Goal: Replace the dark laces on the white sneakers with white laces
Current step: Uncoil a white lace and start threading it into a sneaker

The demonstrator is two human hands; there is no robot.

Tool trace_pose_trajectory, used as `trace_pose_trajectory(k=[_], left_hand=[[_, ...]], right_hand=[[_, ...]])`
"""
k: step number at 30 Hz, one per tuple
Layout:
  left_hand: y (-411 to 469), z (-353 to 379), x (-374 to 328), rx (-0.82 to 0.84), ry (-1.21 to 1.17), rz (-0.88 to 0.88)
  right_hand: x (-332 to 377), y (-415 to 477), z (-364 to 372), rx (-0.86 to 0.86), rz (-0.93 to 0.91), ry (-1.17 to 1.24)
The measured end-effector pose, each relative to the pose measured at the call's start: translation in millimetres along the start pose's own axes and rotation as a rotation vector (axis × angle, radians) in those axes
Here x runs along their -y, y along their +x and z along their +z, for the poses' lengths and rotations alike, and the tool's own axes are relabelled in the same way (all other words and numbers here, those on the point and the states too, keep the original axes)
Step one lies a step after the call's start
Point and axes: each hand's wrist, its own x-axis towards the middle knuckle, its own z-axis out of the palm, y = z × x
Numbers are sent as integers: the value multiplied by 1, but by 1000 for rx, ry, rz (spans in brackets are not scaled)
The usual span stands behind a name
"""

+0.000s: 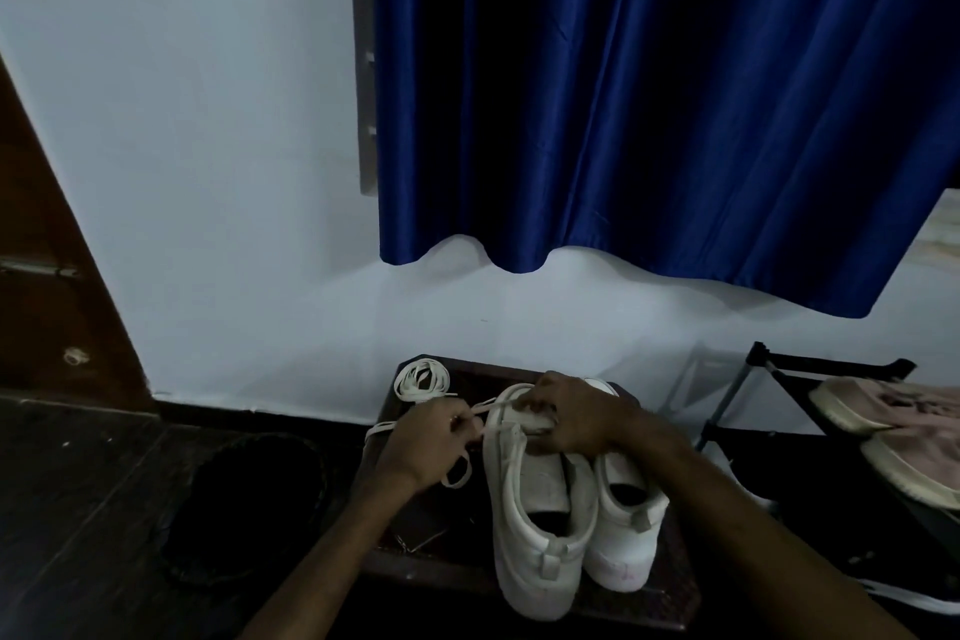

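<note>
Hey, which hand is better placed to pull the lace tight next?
Probably the left hand: it pinches the lace beside the sneaker, while the right hand grips the sneaker's front, steadying it.

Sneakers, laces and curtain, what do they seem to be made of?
The sneakers look like smooth matte leather or synthetic: even white panels that hold their shape. The laces seem flat woven fabric, perhaps cotton or polyester: they coil limp. The curtain looks satin-like: glossy streaks run down its folds.
</note>
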Motion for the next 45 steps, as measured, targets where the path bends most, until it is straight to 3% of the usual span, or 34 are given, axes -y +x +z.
trace_pose_trajectory(k=[3,5,7,9,11,13,17,22,26,33,36,38,41,45], left_hand=[[1,-16,5,-163,-356,-227],[-2,-18,8,-240,-500,-302],[-8,-14,10,-208,-420,-262],[-13,-4,8,-114,-410,-204],[-12,9,0,-57,-472,-150],[-10,19,-10,-44,-466,-77],[-7,33,-12,22,-362,11],[-12,37,-17,42,-206,-96],[-12,38,-11,49,-309,-236],[-11,34,-12,34,-319,-196],[-8,32,-11,5,-246,-174],[-6,32,-11,-29,-208,-168],[-4,30,-10,-89,-271,-154],[-4,11,-16,-199,-677,-305]], right_hand=[[-3,1,-3,124,32,43],[-2,-2,-4,84,37,42],[1,-5,-3,-96,43,140],[3,-9,-4,-394,137,295],[6,-16,-7,-537,304,185],[10,-27,-3,-438,372,58],[23,-41,20,-236,247,206],[19,-51,29,-290,257,218],[15,-49,34,-347,250,286],[1,-45,27,-276,317,384],[13,-42,14,-395,351,15],[18,-34,8,-400,313,-44],[7,-24,11,-157,238,166],[-10,-20,22,-137,197,171]])
